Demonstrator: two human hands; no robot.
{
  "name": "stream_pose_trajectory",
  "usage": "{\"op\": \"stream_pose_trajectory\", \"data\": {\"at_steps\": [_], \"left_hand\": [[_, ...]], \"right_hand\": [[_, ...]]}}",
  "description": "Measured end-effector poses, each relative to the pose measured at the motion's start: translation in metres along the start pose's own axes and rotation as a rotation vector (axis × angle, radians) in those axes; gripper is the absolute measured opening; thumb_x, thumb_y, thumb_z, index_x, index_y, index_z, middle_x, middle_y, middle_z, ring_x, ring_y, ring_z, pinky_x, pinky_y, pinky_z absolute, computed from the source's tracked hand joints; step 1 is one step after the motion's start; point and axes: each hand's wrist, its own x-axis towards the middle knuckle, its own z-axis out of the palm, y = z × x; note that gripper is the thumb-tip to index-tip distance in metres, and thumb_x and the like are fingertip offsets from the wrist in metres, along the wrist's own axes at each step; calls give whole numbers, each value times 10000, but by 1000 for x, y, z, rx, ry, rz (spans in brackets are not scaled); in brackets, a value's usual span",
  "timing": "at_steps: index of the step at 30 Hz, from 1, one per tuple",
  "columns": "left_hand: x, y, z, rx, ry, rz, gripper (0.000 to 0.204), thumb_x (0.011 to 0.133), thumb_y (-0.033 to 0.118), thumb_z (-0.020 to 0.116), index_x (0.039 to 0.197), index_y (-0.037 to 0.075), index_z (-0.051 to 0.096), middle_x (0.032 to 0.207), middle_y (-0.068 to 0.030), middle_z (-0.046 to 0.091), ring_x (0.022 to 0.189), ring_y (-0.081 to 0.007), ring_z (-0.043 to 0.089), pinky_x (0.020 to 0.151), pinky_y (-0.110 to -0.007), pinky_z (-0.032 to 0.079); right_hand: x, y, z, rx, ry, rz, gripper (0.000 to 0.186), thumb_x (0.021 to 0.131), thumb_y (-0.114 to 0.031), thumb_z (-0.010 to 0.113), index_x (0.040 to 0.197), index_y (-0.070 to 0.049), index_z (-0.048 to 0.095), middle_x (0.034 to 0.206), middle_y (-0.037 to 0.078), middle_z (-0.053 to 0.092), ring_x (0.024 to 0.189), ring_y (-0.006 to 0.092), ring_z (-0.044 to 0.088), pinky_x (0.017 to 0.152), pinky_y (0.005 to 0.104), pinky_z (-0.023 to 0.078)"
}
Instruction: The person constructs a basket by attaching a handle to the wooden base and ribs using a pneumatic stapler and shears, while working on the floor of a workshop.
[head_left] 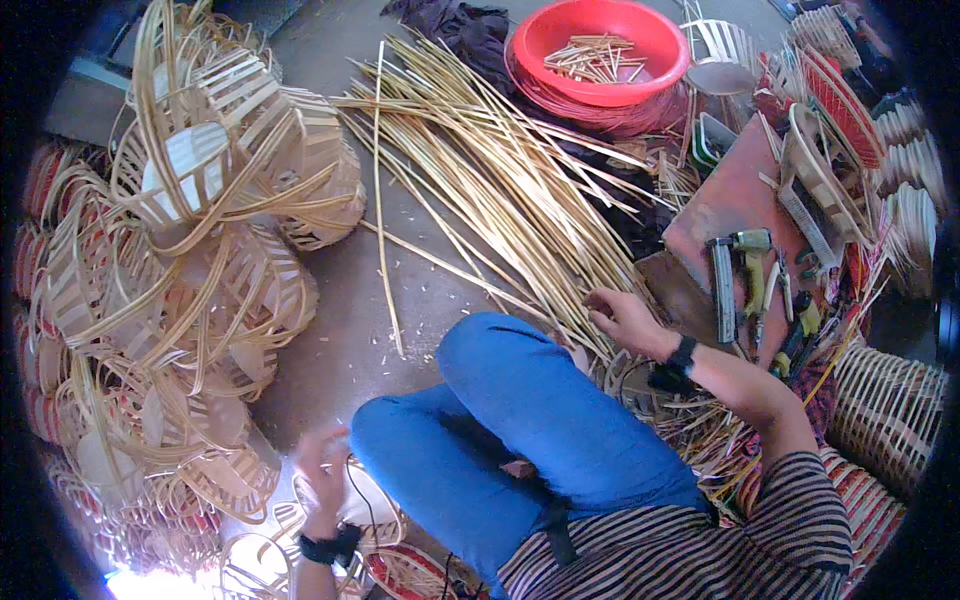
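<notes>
Grip of the right hand point(630, 322), right of centre, sits at the lower ends of a spread of canes point(500, 180); I cannot tell whether it is clamped on any. The left hand point(322, 470), lower left, is too blurred to judge as apart or together, beside a blue trouser leg point(400, 435). The canes run to upper centre, near a red basin point(610, 97); baskets point(185, 290) crowd the left

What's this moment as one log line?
Left hand: blurred, beside left knee; Right hand: by long sticks; Baskets: piled left; Basin: short sticks inside
</notes>
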Motion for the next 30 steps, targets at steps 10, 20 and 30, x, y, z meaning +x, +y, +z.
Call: {"op": "stream_pose_trajectory", "data": {"at_steps": [10, 20, 30], "left_hand": [[-20, 22, 50, 20, 181, -207, 140, 754, 131, 416, 788, 29, 506, 885, -98, 481, 921, -249, 386, 850, -355, 254], [-22, 32, 46, 21, 185, -260, 126, 748, 139, 417, 742, 41, 496, 826, -89, 479, 889, -264, 398, 869, -406, 248], [-25, 31, 42, 8, 211, -246, 116, 739, 117, 409, 745, 43, 498, 826, -89, 481, 902, -275, 395, 853, -404, 255]], "right_hand": [[52, 89, 53, -317, -69, 86, 312, 678, -166, 512, 949, -22, 454, 902, 199, 476, 838, 342, 470, 726, 390, 394], [60, 65, 110, -660, -143, 104, 650, 385, -225, 755, 967, -123, 483, 920, 126, 422, 910, 289, 422, 719, 385, 387], [72, 100, 86, -441, -127, 125, 333, 585, -122, 628, 862, -21, 473, 841, 174, 448, 825, 347, 437, 716, 353, 389]]}}
